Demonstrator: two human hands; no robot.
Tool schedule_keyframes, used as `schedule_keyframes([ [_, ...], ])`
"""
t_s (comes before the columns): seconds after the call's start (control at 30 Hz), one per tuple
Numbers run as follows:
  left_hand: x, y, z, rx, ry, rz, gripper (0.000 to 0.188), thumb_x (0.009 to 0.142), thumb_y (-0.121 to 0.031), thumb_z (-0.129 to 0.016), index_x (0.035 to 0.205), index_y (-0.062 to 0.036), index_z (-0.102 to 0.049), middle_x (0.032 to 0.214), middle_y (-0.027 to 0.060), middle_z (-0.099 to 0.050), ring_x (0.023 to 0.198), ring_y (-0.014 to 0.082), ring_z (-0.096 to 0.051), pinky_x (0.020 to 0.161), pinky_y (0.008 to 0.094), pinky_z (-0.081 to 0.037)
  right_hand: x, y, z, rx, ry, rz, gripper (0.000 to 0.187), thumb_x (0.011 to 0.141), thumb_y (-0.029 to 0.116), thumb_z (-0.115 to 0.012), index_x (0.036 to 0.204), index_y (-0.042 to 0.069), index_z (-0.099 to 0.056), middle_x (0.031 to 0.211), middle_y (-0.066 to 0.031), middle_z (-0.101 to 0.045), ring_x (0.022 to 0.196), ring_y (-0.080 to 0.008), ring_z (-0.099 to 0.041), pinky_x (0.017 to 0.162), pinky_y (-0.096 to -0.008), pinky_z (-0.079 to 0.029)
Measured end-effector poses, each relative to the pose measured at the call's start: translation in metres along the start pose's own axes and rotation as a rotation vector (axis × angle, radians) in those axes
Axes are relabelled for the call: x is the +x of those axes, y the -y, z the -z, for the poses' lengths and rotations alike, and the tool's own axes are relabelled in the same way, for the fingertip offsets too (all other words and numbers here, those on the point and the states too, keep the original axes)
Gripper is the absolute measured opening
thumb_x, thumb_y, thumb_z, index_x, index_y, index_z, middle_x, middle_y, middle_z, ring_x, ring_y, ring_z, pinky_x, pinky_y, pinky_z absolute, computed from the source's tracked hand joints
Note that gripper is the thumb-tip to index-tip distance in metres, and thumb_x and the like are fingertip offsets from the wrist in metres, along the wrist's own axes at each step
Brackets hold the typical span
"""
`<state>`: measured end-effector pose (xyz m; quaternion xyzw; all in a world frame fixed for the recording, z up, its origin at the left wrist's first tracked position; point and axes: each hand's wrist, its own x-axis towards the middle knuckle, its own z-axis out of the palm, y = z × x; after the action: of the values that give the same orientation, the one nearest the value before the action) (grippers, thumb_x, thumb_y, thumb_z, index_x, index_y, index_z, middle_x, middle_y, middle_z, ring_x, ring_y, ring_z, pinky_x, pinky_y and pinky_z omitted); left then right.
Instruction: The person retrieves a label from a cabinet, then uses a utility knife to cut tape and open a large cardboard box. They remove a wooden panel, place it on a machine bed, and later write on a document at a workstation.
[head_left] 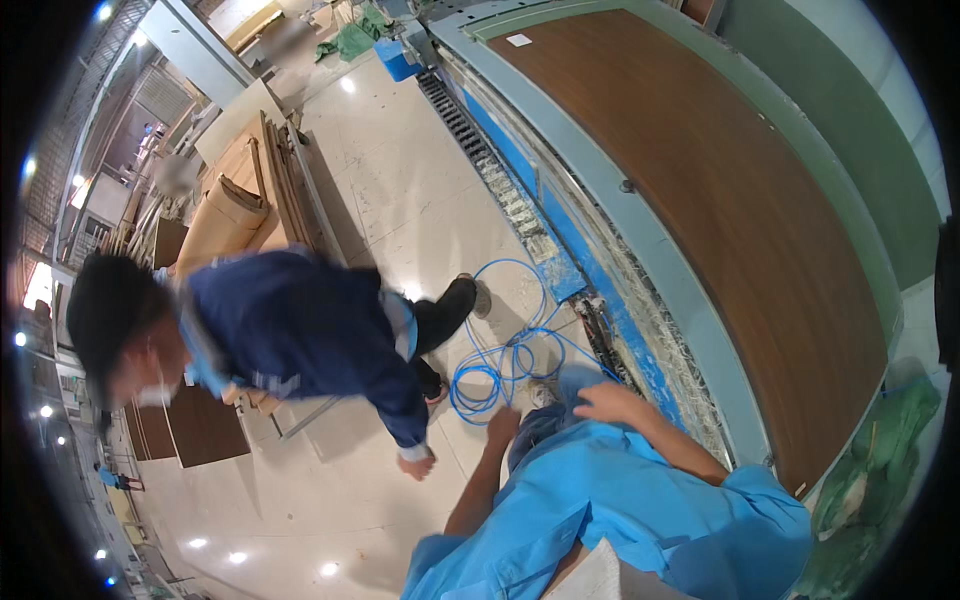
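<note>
Head view — blue hose (500,365) just beyond left hand (503,425)

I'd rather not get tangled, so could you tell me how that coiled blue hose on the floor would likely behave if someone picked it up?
The blue hose lies in loose, uneven loops, so it is probably floppy and would sag and uncoil. It looks thin, so likely light. The left hand is nearest it.
</note>
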<state>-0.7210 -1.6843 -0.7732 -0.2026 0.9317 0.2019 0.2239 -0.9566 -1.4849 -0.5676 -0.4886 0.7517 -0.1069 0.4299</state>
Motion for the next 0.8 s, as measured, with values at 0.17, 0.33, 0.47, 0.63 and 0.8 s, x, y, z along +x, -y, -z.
schedule_keyframes([
  [0.17,0.145,-0.016,0.22,-0.719,-0.33,0.013,0.035,0.093,-0.031,-0.057,0.106,0.0008,-0.065,0.102,0.0217,-0.07,0.097,0.0374,-0.067,0.084,0.0432,-0.051,0.072,0.019,0.096,0.246,-0.264,-0.113,0.051,0.09,0.045,-0.062,0.121,0.004,-0.063,0.108,-0.0236,-0.068,0.101,-0.0407,-0.064,0.086,-0.0474,-0.051],
  [0.33,0.233,0.013,0.358,-0.902,-0.297,-0.152,0.034,0.096,-0.029,-0.057,0.11,0.0003,-0.065,0.099,0.0167,-0.071,0.092,0.0276,-0.069,0.082,0.0378,-0.052,0.158,0.009,0.176,0.223,-0.295,-0.274,0.044,0.09,0.042,-0.061,0.116,0.007,-0.067,0.106,-0.0206,-0.069,0.1,-0.0398,-0.065,0.087,-0.0474,-0.051],
  [0.47,0.332,0.094,0.447,-1.006,-0.12,-0.211,0.034,0.097,-0.029,-0.057,0.113,0.0001,-0.064,0.1,0.0112,-0.07,0.089,0.0205,-0.067,0.08,0.0344,-0.052,0.261,-0.026,0.262,0.402,-0.515,-0.369,0.041,0.09,0.037,-0.063,0.117,0.005,-0.066,0.107,-0.0205,-0.069,0.102,-0.0375,-0.065,0.09,-0.0465,-0.05],
  [0.63,0.419,0.276,0.528,-1.205,-0.152,0.277,0.032,0.097,-0.028,-0.059,0.113,0.0,-0.062,0.095,0.01,-0.066,0.087,0.018,-0.065,0.074,0.0281,-0.051,0.395,-0.069,0.395,0.315,-0.944,-0.645,0.068,0.092,0.034,-0.061,0.147,0.004,-0.036,0.142,-0.0236,-0.047,0.124,-0.038,-0.053,0.104,-0.0471,-0.043],
  [0.8,0.398,0.438,0.549,-1.265,-0.33,0.686,0.03,0.097,-0.026,-0.056,0.074,-0.006,-0.054,0.068,0.0058,-0.055,0.057,0.0167,-0.053,0.05,0.029,-0.043,0.465,-0.055,0.506,0.431,-1.153,-0.659,0.066,0.095,0.037,-0.056,0.148,0.004,-0.034,0.144,-0.0229,-0.044,0.127,-0.0376,-0.05,0.104,-0.0444,-0.044],
])
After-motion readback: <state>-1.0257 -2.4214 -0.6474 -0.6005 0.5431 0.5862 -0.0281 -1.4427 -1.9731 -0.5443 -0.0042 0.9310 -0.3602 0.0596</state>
